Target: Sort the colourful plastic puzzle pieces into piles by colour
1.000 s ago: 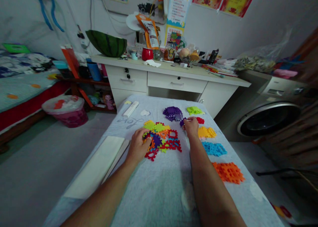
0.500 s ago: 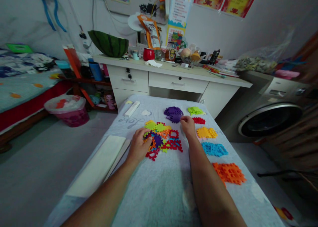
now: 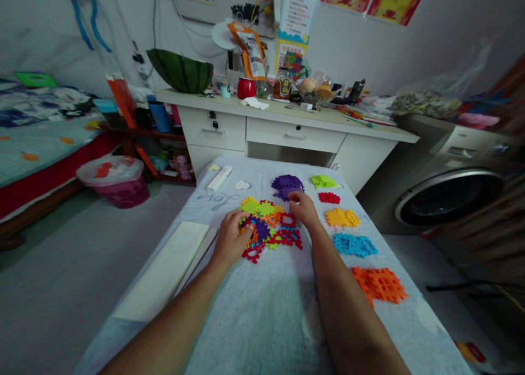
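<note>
My left hand (image 3: pixel 233 237) curls round the left side of a mixed heap of toothed plastic toy pieces (image 3: pixel 287 237), thumb and fingers closed on a purple and an orange one. My right hand (image 3: pixel 304 210) hovers at the heap's upper right, just below a stack of purple gear-shaped pieces (image 3: pixel 287 182). Its fingers are bent and slightly apart, with nothing visible between them. Sorted piles run down the right side: green pieces (image 3: pixel 323 181), red pieces (image 3: pixel 329 198), yellow pieces (image 3: pixel 343 218), blue pieces (image 3: pixel 355 245) and orange pieces (image 3: pixel 381 285).
A light blue cloth (image 3: pixel 254 320) covers the table. At its left lie a long white box (image 3: pixel 164 274) and a small white bar (image 3: pixel 219 179). Behind stands a white desk (image 3: pixel 295 134) with a watermelon piece (image 3: pixel 180 71). A washing machine (image 3: pixel 451 173) is at right, a pink bin (image 3: pixel 118 186) at left.
My right hand has moved left and slightly down from the purple stack's right edge towards the mixed heap. My left hand stays at the heap's left side.
</note>
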`<state>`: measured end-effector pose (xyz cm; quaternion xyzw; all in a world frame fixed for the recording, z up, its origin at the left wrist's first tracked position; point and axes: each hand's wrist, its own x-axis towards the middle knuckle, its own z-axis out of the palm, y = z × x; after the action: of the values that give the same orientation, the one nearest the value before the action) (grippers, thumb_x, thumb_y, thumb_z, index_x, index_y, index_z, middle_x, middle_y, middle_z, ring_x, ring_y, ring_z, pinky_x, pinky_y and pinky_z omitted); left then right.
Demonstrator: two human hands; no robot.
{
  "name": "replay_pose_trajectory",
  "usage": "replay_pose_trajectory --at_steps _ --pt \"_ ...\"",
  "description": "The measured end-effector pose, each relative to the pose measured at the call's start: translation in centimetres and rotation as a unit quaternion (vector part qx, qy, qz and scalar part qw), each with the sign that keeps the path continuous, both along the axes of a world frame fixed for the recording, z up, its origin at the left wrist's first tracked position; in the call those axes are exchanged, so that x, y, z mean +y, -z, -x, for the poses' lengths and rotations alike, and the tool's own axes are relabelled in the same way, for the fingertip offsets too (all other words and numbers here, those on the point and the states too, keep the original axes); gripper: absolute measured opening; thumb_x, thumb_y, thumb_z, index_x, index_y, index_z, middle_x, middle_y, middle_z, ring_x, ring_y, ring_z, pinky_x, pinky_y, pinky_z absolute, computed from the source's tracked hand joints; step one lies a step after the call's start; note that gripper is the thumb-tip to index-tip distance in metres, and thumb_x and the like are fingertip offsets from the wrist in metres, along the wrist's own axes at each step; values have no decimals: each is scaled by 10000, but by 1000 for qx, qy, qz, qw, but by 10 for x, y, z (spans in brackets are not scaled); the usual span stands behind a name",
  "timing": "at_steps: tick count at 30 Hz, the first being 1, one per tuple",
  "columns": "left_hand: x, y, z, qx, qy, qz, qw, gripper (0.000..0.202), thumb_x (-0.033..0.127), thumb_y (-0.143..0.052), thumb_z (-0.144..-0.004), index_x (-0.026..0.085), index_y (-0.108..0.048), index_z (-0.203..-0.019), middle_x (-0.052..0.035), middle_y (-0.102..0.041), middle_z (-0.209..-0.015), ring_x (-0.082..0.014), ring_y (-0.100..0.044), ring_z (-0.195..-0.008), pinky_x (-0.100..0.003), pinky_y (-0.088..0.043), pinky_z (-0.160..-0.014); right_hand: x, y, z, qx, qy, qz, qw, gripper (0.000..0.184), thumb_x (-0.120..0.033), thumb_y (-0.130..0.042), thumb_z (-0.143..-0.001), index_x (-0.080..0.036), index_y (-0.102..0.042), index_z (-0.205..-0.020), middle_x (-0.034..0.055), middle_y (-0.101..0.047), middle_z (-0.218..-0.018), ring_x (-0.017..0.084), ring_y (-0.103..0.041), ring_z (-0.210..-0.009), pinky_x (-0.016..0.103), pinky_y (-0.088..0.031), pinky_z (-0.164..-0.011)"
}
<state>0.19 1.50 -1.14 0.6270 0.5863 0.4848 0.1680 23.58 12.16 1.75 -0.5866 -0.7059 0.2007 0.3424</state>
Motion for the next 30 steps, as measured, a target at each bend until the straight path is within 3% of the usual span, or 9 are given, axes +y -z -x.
replay_pose_trajectory --at_steps 3,5,9,13,17,23,30 --pt "0 0 0 8 0 4 1000 266 242 -588 -769 225 -641 -1029 -71 -584 -1163 -240 -543 -1162 -442 -420 -1051 -4 -4 10 -38 -47 5 998 265 -145 -536 -762 -181 -697 -969 47 -717 -946 185 -643 -878 332 -490 -875" --pt "-1 -1 -1 16 -3 7 1000 274 244 -590 -768 227 -639 -1036 -70 -577 -1173 -243 -539 -1168 -446 -418 -1052 -8 -4 20 -69 -87 4 994 279 -188 -558 -799 -183 -687 -1046 64 -712 -1039 203 -636 -964 353 -462 -935" --pt "0 -1 0 45 -1 -6 999 278 250 -586 -777 233 -628 -1051 -75 -568 -1191 -250 -531 -1181 -446 -408 -1064 -17 1 41 -127 -126 -9 984 503 -254 -570 -844 -159 -538 -1336 131 -565 -1365 270 -498 -1252 423 -341 -1076" --pt "2 2 0 72 -5 -1 997 362 294 -587 -794 211 -579 -1147 -107 -548 -1248 -278 -498 -1233 -482 -392 -1071 -24 5 53 -162 -149 18 975 549 -267 -537 -875 -158 -462 -1408 145 -491 -1441 300 -420 -1323 461 -297 -1093" --pt "3 1 -2 97 -9 7 995 416 338 -575 -817 199 -542 -1207 -126 -563 -1256 -295 -513 -1215 -505 -403 -1040 -25 3 55 -182 -180 20 966 500 -280 -537 -875 -174 -508 -1363 135 -531 -1399 274 -465 -1283 426 -304 -1085" --pt "1 -7 1 118 -16 1 993 325 355 -547 -853 210 -568 -1143 -98 -633 -1121 -277 -578 -1071 -451 -440 -963 -22 -3 52 -147 -214 -4 966 440 -243 -633 -794 -159 -612 -1225 118 -625 -1245 234 -547 -1157 349 -373 -1019" --pt "1 -7 1 129 -16 6 992 320 331 -551 -842 191 -573 -1129 -104 -618 -1147 -278 -556 -1108 -448 -439 -980 -17 1 50 -137 -207 -20 969 230 -133 -592 -764 -130 -650 -986 97 -646 -1020 203 -558 -975 332 -411 -910"
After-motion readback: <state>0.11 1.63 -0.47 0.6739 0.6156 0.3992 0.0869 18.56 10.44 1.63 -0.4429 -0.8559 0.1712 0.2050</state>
